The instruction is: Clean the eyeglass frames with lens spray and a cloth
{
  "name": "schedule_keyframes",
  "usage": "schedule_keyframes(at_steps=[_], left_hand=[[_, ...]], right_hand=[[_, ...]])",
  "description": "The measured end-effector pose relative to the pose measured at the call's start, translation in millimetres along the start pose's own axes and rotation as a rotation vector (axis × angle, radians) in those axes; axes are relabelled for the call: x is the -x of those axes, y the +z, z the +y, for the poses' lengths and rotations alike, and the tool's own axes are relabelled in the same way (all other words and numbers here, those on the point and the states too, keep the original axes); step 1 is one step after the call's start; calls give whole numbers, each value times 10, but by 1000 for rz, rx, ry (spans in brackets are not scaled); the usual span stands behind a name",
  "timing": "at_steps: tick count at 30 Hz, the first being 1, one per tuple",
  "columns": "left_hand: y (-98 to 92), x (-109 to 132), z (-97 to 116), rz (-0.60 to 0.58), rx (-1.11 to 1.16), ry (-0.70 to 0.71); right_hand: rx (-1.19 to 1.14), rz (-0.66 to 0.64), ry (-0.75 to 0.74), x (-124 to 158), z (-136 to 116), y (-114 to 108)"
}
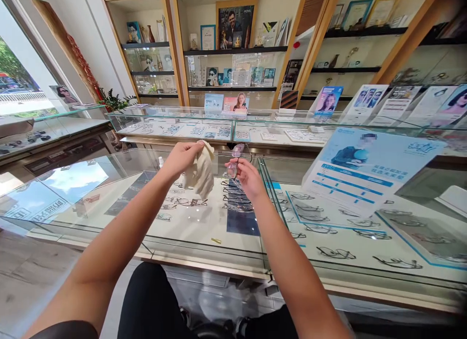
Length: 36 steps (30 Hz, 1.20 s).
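My left hand [185,156] is closed on a beige cloth [201,176], which hangs down loosely from the fingers above the glass counter [204,237]. A short distance to the right, my right hand [248,177] pinches a pair of eyeglasses [232,170] with thin dark temples. The glasses are turned on end, one lens by my fingertips and the other above it. The cloth and the glasses are apart. Under the glass, below both hands, lie several eyeglass frames [237,200] in rows.
A large printed sign [359,176] stands on the counter to the right. Farther back runs a second glass display case [175,127], with leaflets [328,100] on top. Wooden shelves [233,51] with framed pictures line the wall. A small yellow strip [216,240] lies inside the near case.
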<state>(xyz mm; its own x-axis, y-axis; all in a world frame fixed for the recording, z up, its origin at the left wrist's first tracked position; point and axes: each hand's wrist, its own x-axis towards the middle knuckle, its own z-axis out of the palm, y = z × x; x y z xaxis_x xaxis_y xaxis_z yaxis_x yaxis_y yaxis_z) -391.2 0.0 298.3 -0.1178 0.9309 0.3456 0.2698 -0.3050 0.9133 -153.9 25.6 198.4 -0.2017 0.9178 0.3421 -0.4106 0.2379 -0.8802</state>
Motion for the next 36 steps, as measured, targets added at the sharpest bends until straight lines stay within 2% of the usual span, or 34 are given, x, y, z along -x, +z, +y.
schedule_keyframes(at_steps=[2, 5, 15, 23, 33, 36], left_hand=[[96, -44, -27, -75, -9, -49], [202, -98, -113, -109, 25, -102], [436, -113, -613, -238, 283, -238], [464, -70, -861, -259, 551, -288], [430, -19, -960, -383, 596, -234], [433, -34, -973, -366, 601, -227]], right_hand=[[8, -3, -9, 1, -5, -2], [25, 1, -26, 3, -11, -2], [54, -18, -42, 0, 61, 19], [83, 15, 3, -25, 173, 28], [53, -19, 55, 4, 233, 80], [43, -24, 60, 8, 210, 72]])
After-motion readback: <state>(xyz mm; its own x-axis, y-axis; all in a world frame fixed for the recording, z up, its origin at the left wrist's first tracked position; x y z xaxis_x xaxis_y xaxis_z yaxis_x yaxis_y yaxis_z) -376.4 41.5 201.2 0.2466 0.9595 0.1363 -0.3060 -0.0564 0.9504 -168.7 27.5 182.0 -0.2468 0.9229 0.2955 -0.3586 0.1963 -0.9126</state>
